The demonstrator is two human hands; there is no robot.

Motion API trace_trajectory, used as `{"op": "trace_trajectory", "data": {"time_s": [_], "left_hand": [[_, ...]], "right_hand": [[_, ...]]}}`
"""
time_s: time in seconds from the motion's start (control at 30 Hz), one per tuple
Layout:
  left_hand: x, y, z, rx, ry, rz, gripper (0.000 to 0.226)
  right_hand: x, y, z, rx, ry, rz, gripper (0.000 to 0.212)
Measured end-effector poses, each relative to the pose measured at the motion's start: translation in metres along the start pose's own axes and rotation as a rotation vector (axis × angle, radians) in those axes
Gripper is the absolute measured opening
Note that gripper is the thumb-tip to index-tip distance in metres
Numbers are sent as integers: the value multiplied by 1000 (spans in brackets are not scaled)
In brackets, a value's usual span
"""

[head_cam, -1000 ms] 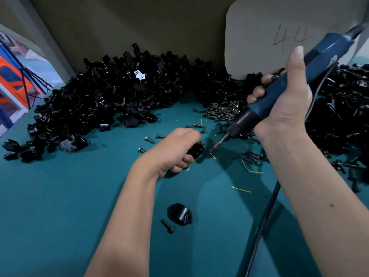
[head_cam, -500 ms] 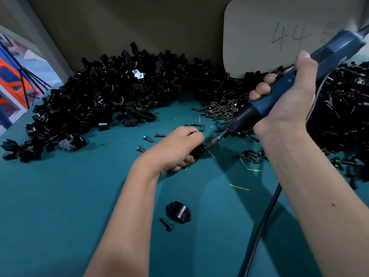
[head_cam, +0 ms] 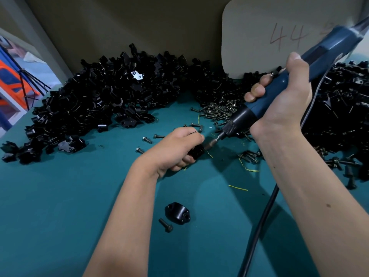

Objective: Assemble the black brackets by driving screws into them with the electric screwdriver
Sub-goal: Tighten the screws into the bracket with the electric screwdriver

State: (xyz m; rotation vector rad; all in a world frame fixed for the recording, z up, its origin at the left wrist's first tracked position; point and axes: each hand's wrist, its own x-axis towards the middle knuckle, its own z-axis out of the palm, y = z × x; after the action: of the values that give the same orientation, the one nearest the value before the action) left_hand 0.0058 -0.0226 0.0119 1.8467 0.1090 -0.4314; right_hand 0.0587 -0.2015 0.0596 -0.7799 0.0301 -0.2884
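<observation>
step: driving screw | L hand [head_cam: 175, 148] grips bracket [head_cam: 196, 152] on teal mat [head_cam: 60, 206] | R hand [head_cam: 279, 100] wrapped rd screwdriver [head_cam: 289, 82], bit at bracket | next: keep bit square, run til seated

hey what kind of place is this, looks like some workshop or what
Probably a small factory assembly bench. Huge heaps of identical black brackets, a pile of loose screws on the teal table, and a corded electric screwdriver in use point to repetitive piecework.
</observation>
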Motion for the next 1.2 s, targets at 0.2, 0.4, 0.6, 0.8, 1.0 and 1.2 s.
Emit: {"op": "trace_trajectory", "data": {"time_s": [0.2,0.4,0.6,0.8,1.0,1.2], "left_hand": [[-4,2,-1,-28,-16,2,26],[-3,1,-1,-24,-16,-7,27],[1,-3,-3,-39,-22,-3,25],[5,-3,-4,-16,-58,-31,16],[7,-5,0,12,-14,-12,15],[-2,-1,3,-38,-268,18,22]], "right_hand": [[-2,3,-1,1,0,-13,32],[-3,4,-1,18,-12,-28,32],[-3,6,0,19,5,-46,29],[-5,3,0,20,-13,-29,29],[-6,0,4,7,-21,-47,26],[5,-11,-6,230,-211,164,28]]}}
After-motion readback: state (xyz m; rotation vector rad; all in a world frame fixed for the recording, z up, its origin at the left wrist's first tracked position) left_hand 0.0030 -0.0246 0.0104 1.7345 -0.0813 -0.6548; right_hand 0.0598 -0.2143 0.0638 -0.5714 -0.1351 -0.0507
